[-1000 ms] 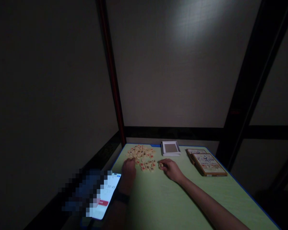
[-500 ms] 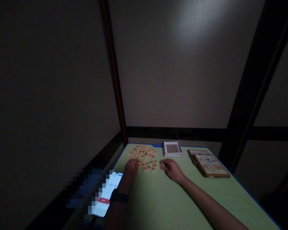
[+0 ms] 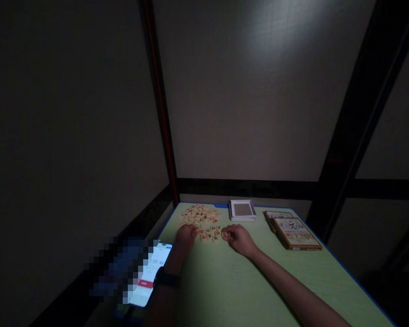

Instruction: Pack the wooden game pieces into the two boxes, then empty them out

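Round wooden Chinese chess pieces with red and dark characters lie on a green table. A loose heap of pieces (image 3: pixel 199 214) sits at the far left, and a smaller group (image 3: pixel 209 235) lies in short rows in front of it. My left hand (image 3: pixel 187 234) is closed at the left end of these rows, with a reddish piece at its fingertips, partly hidden. On the other side, my right hand (image 3: pixel 240 237) pinches a Chinese chess piece (image 3: pixel 225 234) between thumb and fingers, just right of the rows.
At the table's back edge stands an open white box (image 3: pixel 242 210). Two flat printed boxes (image 3: pixel 296 232) overlap at the right. A lit phone (image 3: pixel 152 274) showing a timer is beside my left wrist. Walls rise behind and left of the green table (image 3: pixel 231 286).
My right hand has brought its piece slightly left, closer to the rows. The left hand stays nearly in place. The whole view has shifted a little.
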The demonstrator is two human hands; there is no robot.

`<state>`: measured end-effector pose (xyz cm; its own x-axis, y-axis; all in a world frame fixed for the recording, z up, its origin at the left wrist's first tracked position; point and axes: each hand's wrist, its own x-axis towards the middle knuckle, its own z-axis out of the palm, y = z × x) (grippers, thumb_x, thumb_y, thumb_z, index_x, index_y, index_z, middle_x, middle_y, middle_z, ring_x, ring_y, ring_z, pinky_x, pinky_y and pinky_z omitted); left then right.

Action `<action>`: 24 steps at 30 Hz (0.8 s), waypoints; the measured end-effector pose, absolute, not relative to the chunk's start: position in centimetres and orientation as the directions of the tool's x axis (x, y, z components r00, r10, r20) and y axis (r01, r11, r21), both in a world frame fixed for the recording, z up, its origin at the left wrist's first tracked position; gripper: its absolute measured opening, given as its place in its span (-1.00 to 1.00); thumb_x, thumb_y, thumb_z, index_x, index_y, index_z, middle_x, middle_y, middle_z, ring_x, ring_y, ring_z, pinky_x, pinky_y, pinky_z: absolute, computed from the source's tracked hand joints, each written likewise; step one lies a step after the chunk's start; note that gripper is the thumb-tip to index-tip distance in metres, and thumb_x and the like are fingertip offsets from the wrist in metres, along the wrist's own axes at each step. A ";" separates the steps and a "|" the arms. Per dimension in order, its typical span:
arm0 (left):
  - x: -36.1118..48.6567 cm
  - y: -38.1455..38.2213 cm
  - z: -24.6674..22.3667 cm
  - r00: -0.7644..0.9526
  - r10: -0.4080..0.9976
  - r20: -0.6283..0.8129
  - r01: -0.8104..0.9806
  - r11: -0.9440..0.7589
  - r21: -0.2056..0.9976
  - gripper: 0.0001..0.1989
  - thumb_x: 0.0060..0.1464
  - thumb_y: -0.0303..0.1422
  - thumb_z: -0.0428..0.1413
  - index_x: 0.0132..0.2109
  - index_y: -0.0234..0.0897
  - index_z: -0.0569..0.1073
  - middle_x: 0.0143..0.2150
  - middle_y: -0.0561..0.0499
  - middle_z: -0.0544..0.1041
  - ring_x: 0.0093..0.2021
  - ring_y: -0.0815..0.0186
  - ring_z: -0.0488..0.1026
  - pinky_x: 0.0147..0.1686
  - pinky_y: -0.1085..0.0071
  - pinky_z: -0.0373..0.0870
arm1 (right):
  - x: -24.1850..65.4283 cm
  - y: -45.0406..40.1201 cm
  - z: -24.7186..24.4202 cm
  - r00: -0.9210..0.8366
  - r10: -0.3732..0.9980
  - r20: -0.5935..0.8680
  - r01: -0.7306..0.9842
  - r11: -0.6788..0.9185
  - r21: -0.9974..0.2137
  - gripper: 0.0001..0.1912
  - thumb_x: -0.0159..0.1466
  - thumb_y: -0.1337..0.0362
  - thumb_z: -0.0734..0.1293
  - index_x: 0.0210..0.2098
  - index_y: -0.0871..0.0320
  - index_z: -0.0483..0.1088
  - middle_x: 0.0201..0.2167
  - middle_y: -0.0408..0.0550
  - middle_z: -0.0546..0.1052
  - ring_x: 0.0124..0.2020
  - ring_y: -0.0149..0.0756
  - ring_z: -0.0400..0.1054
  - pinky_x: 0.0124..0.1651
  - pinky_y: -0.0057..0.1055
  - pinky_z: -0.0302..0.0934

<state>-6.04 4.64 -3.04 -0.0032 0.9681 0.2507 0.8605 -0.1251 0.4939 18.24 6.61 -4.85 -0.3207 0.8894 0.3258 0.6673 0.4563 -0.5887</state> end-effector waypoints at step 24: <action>-5.5 4.9 -2.9 -0.061 0.988 0.139 0.839 -0.025 0.543 -0.47 -0.27 -0.31 0.39 -0.07 -0.32 0.52 -0.01 -0.16 0.54 0.05 0.08 0.44 0.07 0.31 0.29 | 18.0 6.7 -5.7 -0.253 0.899 0.357 0.569 0.437 -0.697 -0.74 0.10 0.42 0.26 -0.26 0.15 0.53 -0.40 -0.08 0.60 -0.33 -0.24 0.45 -0.21 -0.39 0.25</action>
<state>-5.46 4.86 -2.88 -0.0607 0.9884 0.1393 0.8393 -0.0250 0.5431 17.99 6.74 -5.70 -0.2534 0.8991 0.3569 0.5691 0.4369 -0.6966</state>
